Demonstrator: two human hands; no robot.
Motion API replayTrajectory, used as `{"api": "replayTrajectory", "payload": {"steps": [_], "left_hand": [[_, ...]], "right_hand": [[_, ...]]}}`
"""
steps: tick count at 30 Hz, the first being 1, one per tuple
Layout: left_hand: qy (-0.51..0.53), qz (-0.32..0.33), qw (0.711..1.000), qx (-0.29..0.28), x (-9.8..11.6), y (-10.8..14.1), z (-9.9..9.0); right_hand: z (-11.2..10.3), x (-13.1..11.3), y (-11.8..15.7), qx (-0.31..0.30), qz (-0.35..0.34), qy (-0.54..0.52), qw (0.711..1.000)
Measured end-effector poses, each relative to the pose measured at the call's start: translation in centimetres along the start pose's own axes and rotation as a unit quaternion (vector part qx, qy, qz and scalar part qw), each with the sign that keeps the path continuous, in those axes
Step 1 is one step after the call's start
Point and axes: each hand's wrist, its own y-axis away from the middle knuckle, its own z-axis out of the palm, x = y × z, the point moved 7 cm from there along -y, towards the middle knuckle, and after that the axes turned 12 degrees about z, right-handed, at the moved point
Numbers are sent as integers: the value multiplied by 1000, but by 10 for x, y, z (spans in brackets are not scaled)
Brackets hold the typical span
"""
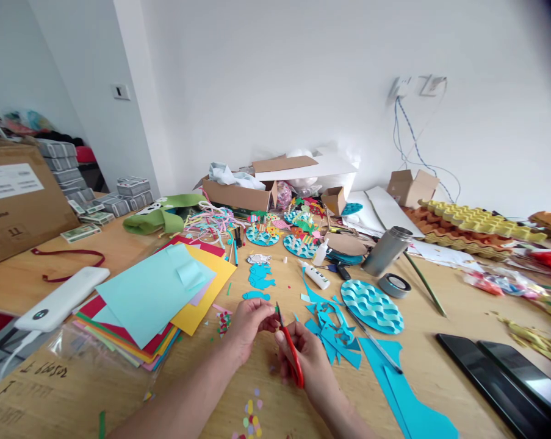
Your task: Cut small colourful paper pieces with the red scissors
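My right hand (308, 353) grips red-handled scissors (296, 364), their blades pointing away from me. Close to the blades, my left hand (253, 326) is closed in a pinch on a small green paper piece (276, 309), mostly hidden by the fingers. Just beyond the hands lie blue paper fish (260, 277). Right of them are blue paper scraps (334, 332) and a round blue disc with wavy strips (371, 306). Small red, green and white paper dots (224, 322) sit left of my left hand, and coloured dots (252, 419) lie nearer me.
Stacked coloured paper (142, 292) and a white power bank (62, 299) lie left. Glue bottles (315, 275), a steel flask (387, 251) and tape (394, 285) stand right of centre. Two dark phones (490, 378) lie at right. Cardboard boxes (238, 194) and egg trays (467, 228) line the back.
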Motion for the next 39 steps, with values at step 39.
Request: {"api": "replayTrajectory", "payload": {"steps": [39], "left_hand": [[-12, -4, 1000, -15, -1, -1, -1]], "right_hand": [[-2, 6, -4, -20, -5, -6, 1000]]}}
